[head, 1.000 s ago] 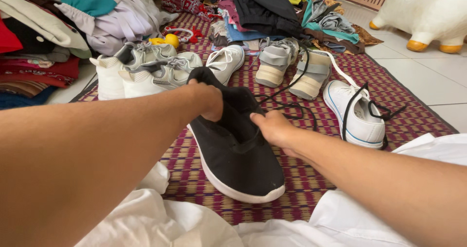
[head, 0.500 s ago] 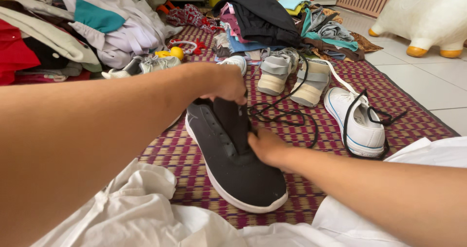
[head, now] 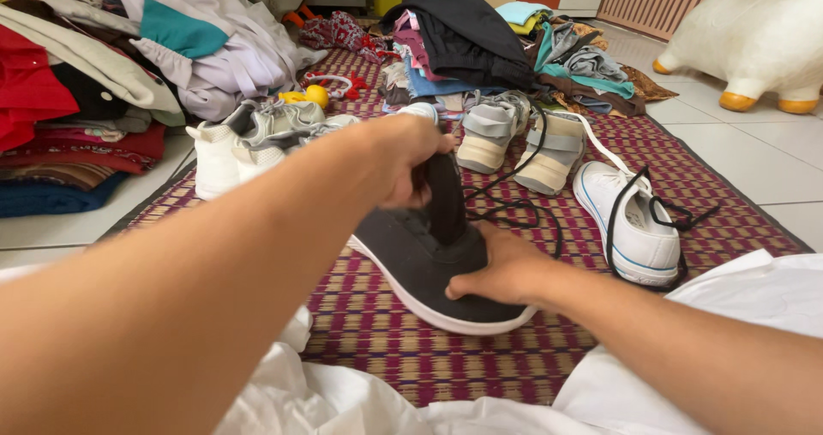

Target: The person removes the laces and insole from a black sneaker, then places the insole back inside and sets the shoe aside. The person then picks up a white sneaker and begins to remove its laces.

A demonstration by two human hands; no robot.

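Observation:
A black shoe with a white sole [head: 429, 268] lies on the woven maroon mat [head: 480, 349] in front of me. My left hand [head: 410, 156] grips the shoe's tongue and pulls it up at the opening. My right hand [head: 506, 268] presses flat on the side of the shoe near its toe. A loose black lace [head: 514, 204] trails from the shoe toward the white sneaker on the right.
A white low sneaker [head: 630, 221] lies at the right. A grey pair [head: 514, 139] stands behind the shoe; white and grey shoes [head: 249, 139] sit at left. Clothes piles [head: 129, 49] and folded stacks [head: 480, 41] surround them. A white toy animal [head: 754, 41] is far right.
My left hand has lifted the shoe's tongue higher. My right hand slid from the lace area down onto the shoe's side. The view moved closer.

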